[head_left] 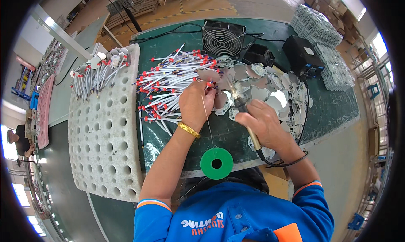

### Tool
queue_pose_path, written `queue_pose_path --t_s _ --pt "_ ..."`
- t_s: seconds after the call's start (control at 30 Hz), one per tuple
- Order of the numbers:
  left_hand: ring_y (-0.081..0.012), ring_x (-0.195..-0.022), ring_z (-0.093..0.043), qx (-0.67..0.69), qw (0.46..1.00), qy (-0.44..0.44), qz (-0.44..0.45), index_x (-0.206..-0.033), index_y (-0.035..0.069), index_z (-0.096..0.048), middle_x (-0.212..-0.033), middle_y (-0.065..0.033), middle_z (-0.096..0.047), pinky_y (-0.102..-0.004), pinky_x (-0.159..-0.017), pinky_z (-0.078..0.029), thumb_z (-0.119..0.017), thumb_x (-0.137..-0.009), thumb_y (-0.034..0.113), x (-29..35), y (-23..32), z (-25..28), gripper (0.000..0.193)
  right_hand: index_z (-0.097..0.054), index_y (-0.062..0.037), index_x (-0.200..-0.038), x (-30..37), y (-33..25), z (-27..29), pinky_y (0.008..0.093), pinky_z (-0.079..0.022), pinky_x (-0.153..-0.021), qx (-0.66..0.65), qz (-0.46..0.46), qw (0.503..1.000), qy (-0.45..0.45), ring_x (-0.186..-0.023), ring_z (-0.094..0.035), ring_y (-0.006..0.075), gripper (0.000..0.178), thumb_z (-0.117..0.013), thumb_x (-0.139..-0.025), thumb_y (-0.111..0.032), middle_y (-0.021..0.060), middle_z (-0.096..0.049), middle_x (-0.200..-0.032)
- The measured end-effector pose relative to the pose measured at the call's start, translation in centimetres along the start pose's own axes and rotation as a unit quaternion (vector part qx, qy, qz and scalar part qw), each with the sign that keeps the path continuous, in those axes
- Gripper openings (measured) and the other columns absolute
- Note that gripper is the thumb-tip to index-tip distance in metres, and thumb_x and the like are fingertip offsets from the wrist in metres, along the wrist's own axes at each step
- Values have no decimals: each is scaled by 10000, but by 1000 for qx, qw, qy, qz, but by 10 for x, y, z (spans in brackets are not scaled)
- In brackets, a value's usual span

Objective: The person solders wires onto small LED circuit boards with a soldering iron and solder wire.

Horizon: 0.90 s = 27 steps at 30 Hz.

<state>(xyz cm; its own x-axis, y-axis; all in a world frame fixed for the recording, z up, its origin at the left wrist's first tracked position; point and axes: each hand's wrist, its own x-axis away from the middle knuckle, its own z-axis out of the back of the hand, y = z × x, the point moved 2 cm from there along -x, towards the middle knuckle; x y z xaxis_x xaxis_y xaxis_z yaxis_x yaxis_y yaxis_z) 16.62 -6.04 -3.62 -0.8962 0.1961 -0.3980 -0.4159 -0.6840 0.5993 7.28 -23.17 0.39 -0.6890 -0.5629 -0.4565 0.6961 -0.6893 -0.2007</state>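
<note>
My left hand (195,105) is closed, its fingers pinching a thin solder wire (208,123). The wire runs down to a green spool (205,164) at the table's near edge. At its fingertips sits a round grey plate (209,75) with a red connector; whether the fingers also grip the plate is hard to tell. My right hand (263,122) is wrapped round a soldering iron (255,141), whose tip end points up and left toward that plate. Left of my left hand lies a pile of white wire leads (168,90) with red connectors. Loose round plates (259,93) lie beyond my right hand.
A white foam board (90,134) with rows of holes stands at left, finished-looking leads and plates (99,69) on its far end. A black fan (222,41) and a black box (301,54) with a cord stand at the back. Metal plates are stacked (316,25) far right.
</note>
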Motion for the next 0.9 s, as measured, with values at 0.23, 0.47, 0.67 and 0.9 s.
queue_pose_path --t_s 0.23,0.47,0.67,0.9 --pt "-59 -647 -504 310 940 -58 127 -844 17 -636 -770 2 -616 -215 -612 -411 -634 -821 115 -1 6 24 102 -491 -57 -916 1 8 -5 330 -469 -478 -98 -46 963 247 -583 -608 259 333 -728 -690 2 116 -623 -774" --pt "-84 -723 -556 527 821 -115 189 -1052 58 -492 -826 -38 -608 -221 -668 -429 -525 -932 194 25 19 54 185 -445 -70 -965 -4 -7 -6 307 -479 -501 -139 -33 944 298 -629 -632 238 396 -750 -714 -82 119 -639 -802" --pt "-78 -708 -567 548 785 -151 246 -993 71 -474 -813 -7 -542 -204 -592 -434 -535 -930 236 44 26 47 187 -446 -64 -956 -14 -17 -19 315 -495 -521 -170 -34 930 324 -639 -637 245 431 -779 -692 -138 128 -641 -810" --pt "-38 -614 -460 491 840 -123 197 -926 59 -506 -734 22 -514 -183 -542 -396 -577 -904 162 46 23 42 127 -466 -55 -906 -19 -19 -21 286 -487 -507 -186 -59 935 297 -593 -605 195 377 -772 -685 -55 107 -612 -781"
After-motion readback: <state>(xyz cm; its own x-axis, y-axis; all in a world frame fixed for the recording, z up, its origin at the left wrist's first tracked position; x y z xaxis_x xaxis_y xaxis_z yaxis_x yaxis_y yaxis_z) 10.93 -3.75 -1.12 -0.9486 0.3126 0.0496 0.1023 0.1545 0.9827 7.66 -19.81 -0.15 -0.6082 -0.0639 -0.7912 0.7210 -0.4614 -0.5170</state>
